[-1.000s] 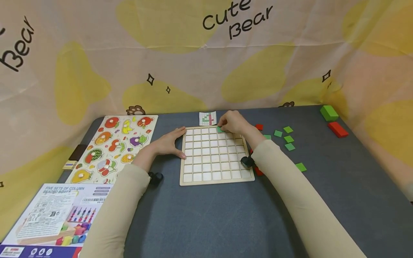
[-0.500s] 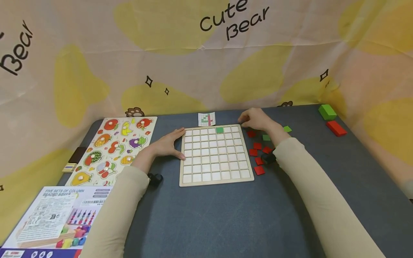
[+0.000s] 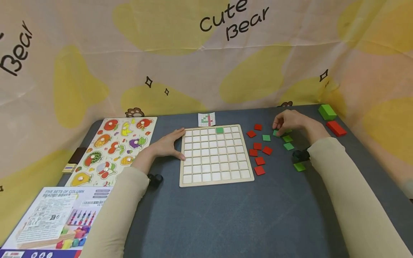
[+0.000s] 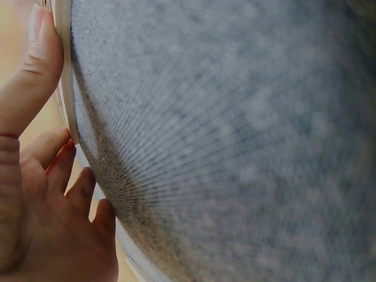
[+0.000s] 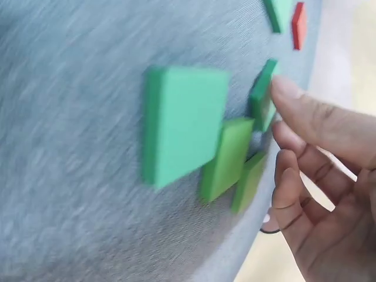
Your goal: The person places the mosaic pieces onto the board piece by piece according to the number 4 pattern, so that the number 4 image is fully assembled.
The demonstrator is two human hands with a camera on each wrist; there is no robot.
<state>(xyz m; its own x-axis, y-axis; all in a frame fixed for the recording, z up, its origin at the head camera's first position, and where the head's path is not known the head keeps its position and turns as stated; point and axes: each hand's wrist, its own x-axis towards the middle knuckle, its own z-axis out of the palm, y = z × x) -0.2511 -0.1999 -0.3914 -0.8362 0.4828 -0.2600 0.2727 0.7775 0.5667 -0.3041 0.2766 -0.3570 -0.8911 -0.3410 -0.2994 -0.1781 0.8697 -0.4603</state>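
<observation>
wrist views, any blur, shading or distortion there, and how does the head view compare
Left wrist: the tabletop is soft, its edge bowed, darker toward the right; right wrist: the nearest green tile looks slightly blurred, the tabletop's edge curves; head: the grid board reads clearer, with soft shadows beside the left sleeve and right sleeve.

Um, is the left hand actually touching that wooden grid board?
Touching: in the left wrist view, the left hand lays its thumb against the wooden grid board along its edge.
</observation>
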